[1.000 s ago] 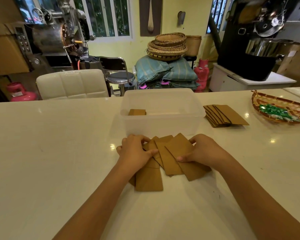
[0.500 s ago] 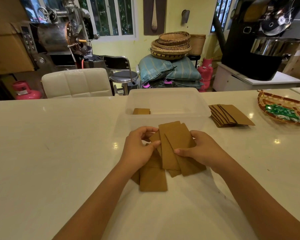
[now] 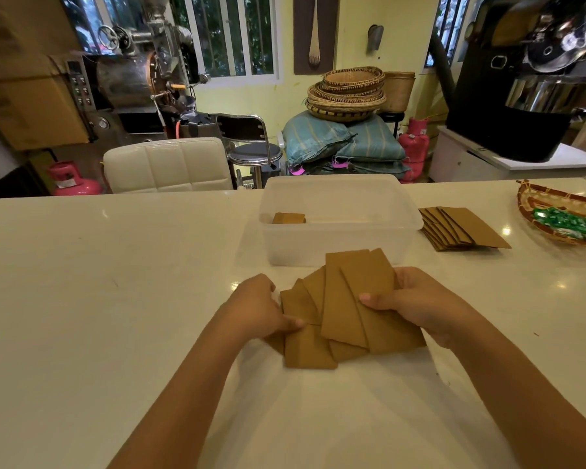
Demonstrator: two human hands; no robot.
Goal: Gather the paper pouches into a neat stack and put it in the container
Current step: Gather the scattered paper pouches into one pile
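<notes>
The paper pouches [image 3: 344,309] are being held as a loose fan on the white counter [image 3: 115,265], between the two hands and just near of the container [image 3: 339,211]. Their long axes are running roughly near to far, but the far ends are splaying out, so the sheets are not yet lined up. The fan is being clamped from both sides: the left hand [image 3: 259,308] is being pressed against its left edge, thumb lying on top, while the right hand [image 3: 416,304] is being curled around its right edge, thumb on the top sheet. Both hands are equally close to the pile. The container is lying straight ahead, on the far side of the fan, open, with one small stack [image 3: 289,218] already sitting at its left end. The coming move is judged to be a squeeze inward, then a short carry forward. A second fanned pile [image 3: 460,228] is waiting to the container's right.
</notes>
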